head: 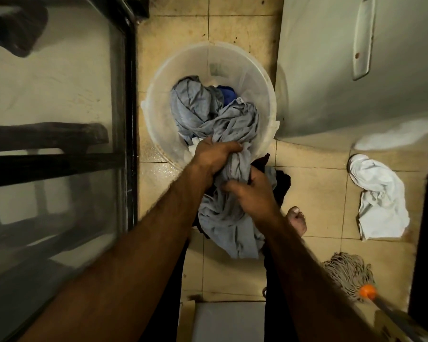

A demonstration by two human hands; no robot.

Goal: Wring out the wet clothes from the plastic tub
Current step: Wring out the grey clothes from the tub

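Our left hand (216, 154) clenches the grey garment (229, 225) at the near rim of the plastic tub (163, 77), and our right hand (253, 193) grips the same cloth nearer us. More wet clothes (193, 102) lie inside the tub.

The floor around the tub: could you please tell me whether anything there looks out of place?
Yes: a crumpled white cloth lies on the bare tiles, right of the plastic tub, apart from the laundry in it. A mop head sprawls nearby.
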